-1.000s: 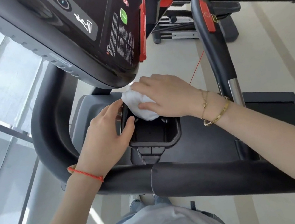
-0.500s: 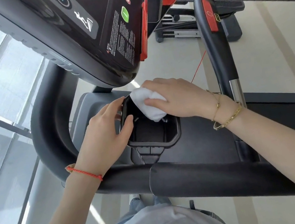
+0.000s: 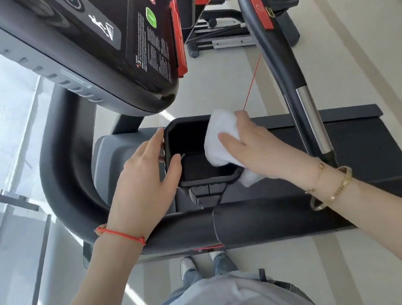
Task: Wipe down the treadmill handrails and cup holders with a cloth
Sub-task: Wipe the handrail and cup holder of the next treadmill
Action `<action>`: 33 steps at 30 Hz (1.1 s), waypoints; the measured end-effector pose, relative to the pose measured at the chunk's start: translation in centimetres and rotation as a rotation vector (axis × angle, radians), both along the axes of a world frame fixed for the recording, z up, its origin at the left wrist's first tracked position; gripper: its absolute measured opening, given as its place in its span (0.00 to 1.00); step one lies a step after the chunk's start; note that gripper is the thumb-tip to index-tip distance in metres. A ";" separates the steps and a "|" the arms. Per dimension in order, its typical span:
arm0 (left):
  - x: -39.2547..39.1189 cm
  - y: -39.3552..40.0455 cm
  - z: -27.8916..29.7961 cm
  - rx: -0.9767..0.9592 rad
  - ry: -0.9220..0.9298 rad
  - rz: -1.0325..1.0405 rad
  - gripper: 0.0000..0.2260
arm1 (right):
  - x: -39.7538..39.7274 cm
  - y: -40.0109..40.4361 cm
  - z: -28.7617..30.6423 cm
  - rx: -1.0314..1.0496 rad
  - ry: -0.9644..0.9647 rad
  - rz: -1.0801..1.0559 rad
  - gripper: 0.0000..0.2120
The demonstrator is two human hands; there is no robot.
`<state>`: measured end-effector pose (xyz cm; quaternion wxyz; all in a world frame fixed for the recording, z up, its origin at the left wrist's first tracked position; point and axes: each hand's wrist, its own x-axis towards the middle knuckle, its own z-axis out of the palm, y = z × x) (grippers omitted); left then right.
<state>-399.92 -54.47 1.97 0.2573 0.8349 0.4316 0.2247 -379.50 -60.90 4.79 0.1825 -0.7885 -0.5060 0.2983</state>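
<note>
A black square cup holder (image 3: 189, 138) sits in the middle of the head view, below the treadmill console. My right hand (image 3: 256, 150) presses a bunched white cloth (image 3: 221, 138) against the holder's right rim and inner wall. My left hand (image 3: 143, 181) grips the holder's left rim, thumb inside and fingers outside. A thick black handrail (image 3: 273, 216) runs across in front of me, under both wrists. A second curved handrail (image 3: 284, 67) with a chrome section rises at the right.
The treadmill console (image 3: 104, 37) with red and green buttons overhangs the cup holder from the upper left. A thin red safety cord (image 3: 253, 81) slants down toward my right hand. The black running deck (image 3: 359, 140) lies to the right. Another machine stands on the pale floor behind.
My right hand has carried the cloth from the cup holder's top left corner across to its right side. The left hand keeps its hold on the left rim.
</note>
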 end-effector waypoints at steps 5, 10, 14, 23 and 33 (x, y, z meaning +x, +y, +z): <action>-1.3 0.2 0.3 -0.020 -0.017 -0.084 0.25 | -0.6 -0.4 0.9 0.058 -0.111 0.082 0.21; -2.2 0.1 0.5 -0.003 -0.030 -0.152 0.23 | -2.1 -6.0 2.2 0.213 -0.205 0.148 0.20; -2.8 0.2 0.6 0.008 -0.012 -0.180 0.23 | -3.1 -7.5 3.1 0.310 -0.462 0.352 0.25; -3.2 -0.2 0.8 0.006 -0.038 -0.186 0.20 | -4.7 -4.6 2.6 0.121 -0.909 0.586 0.29; -3.2 -0.3 0.6 0.026 -0.038 -0.152 0.19 | -2.2 -5.8 1.8 0.298 -0.743 0.560 0.20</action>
